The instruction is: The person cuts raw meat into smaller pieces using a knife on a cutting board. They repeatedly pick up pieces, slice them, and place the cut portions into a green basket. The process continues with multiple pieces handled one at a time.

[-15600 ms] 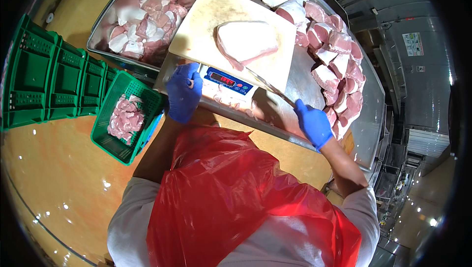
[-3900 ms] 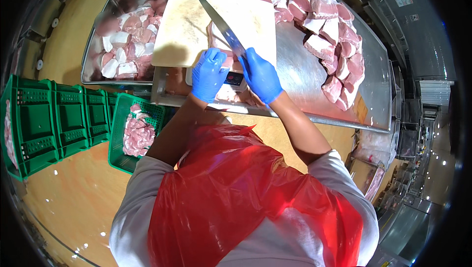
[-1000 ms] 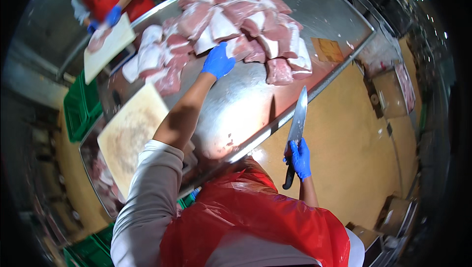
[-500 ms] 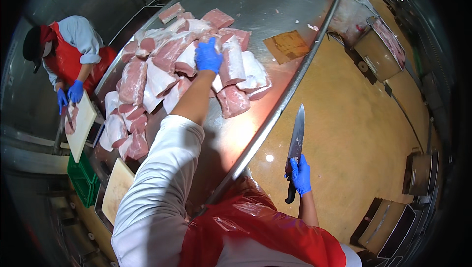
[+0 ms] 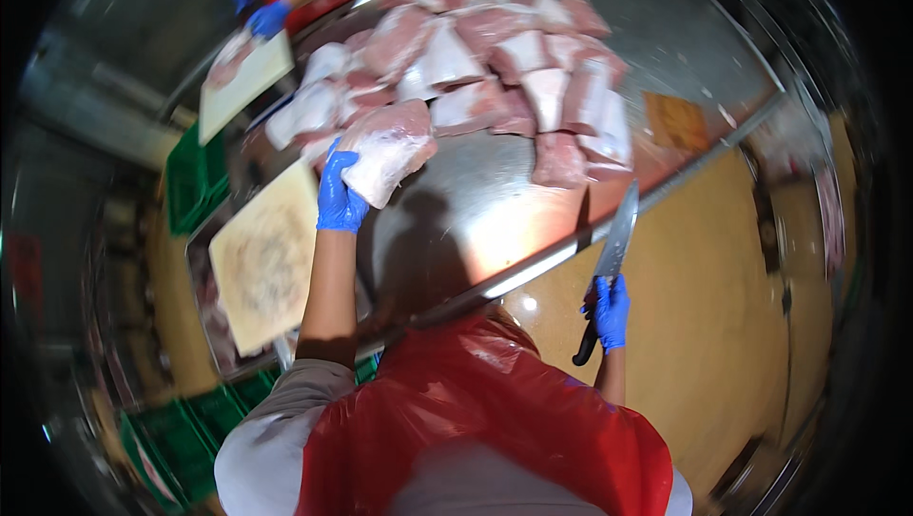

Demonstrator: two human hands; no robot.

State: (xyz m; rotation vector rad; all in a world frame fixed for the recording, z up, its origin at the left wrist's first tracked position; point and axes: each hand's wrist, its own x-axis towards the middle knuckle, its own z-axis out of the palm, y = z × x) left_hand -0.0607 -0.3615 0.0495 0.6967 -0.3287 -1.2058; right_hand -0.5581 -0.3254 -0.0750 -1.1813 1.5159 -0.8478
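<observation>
My left hand (image 5: 340,191), in a blue glove, grips a chunk of raw meat (image 5: 388,150) with a pale fat side and lifts it at the near side of the meat pile (image 5: 466,107). The pile of pink and white pieces lies on a steel table (image 5: 447,202). To the left of my left forearm is a worn white cutting board (image 5: 266,254). Off the table's right edge, my gloved right hand (image 5: 609,311) is closed around a large knife (image 5: 618,235), its blade pointing away from me and its black handle end showing below the hand.
At the far left a co-worker's gloved hands (image 5: 266,17) work over meat on another white cutting board (image 5: 245,88). Green crates (image 5: 195,183) stand below it, and more green crates (image 5: 171,445) sit at the lower left. A brown sheet (image 5: 675,121) lies near the table's right edge.
My left hand has come from the pile toward me and left, now carrying a chunk of meat. The view has swung left, bringing the near cutting board into sight. The knife stays in my right hand.
</observation>
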